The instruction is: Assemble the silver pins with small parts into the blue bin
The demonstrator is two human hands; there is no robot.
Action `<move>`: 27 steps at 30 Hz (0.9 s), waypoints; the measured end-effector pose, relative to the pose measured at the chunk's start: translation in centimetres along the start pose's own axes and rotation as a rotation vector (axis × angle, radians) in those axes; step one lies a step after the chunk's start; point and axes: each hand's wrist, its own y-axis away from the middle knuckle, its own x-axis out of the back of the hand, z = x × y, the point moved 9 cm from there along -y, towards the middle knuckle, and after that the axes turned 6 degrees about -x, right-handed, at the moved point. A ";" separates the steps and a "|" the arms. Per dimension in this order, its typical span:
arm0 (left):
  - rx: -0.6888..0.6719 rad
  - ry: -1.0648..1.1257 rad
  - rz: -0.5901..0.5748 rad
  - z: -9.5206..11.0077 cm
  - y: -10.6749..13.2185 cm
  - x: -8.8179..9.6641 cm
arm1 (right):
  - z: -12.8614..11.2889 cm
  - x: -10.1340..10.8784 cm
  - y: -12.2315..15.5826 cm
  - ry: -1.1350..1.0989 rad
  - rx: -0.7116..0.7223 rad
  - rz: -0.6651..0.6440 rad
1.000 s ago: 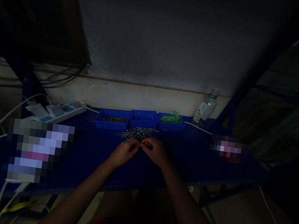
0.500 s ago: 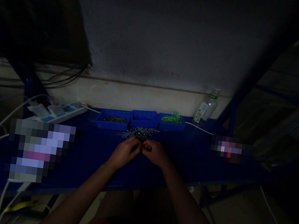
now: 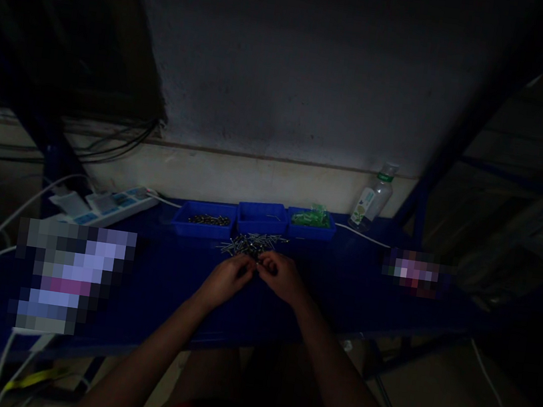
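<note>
My left hand (image 3: 229, 280) and my right hand (image 3: 281, 277) meet fingertip to fingertip at the near edge of a pile of silvery screws (image 3: 250, 244) on the blue table (image 3: 164, 283). Both sets of fingers are curled in a pinch. Whatever sits between them is too small and dark to make out. Behind the pile stand three blue bins: the left bin (image 3: 180, 224) holds small brownish metal pieces (image 3: 208, 219), the middle bin (image 3: 261, 225) has one thin piece in it, and the right bin (image 3: 310, 232) holds green plastic pieces (image 3: 310, 217).
A clear bottle (image 3: 373, 197) with a green-banded neck leans near the wall at the back right. A white power strip (image 3: 117, 203) with plugs and cables lies at the back left. Blurred-out items rest at the table's left and right. Blue frame posts rise on both sides.
My right hand's fingers have shifted slightly, and my left hand sits a little lower, more clear of the screw pile. The view has moved slightly. The bins stay in place.
</note>
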 end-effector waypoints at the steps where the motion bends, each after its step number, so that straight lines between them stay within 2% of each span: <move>1: 0.001 0.000 0.010 0.0 0.0 0.1 | 0.2 0.2 -0.1 0.004 -0.005 0.019; 6: 0.058 -0.061 0.134 -0.6 0.0 2.1 | 3.0 2.2 -0.5 0.103 -0.179 0.247; 9: 0.166 -0.199 0.180 -2.2 -0.3 4.2 | 4.0 1.3 -0.8 0.169 -0.222 0.170; 12: 0.293 -0.417 0.203 -4.4 -0.9 7.3 | 3.7 0.3 -0.9 0.235 -0.184 0.090; 15: 0.408 -0.558 0.194 -6.7 -1.5 10.2 | 3.1 -0.1 -0.8 0.293 -0.161 0.073; 18: 0.477 -0.610 0.178 -8.0 -1.5 11.5 | 2.7 -0.3 -0.8 0.331 -0.138 0.066; 21: 0.451 -0.584 0.200 -7.2 -1.1 10.4 | 2.4 -0.4 -0.9 0.353 -0.114 0.055; 23: 0.357 -0.502 0.173 -5.7 -1.0 8.0 | 2.2 -0.4 -0.9 0.360 -0.106 0.055; 27: 0.096 -0.299 0.042 -1.9 -0.7 2.5 | 1.3 -0.2 -0.6 0.301 -0.064 0.040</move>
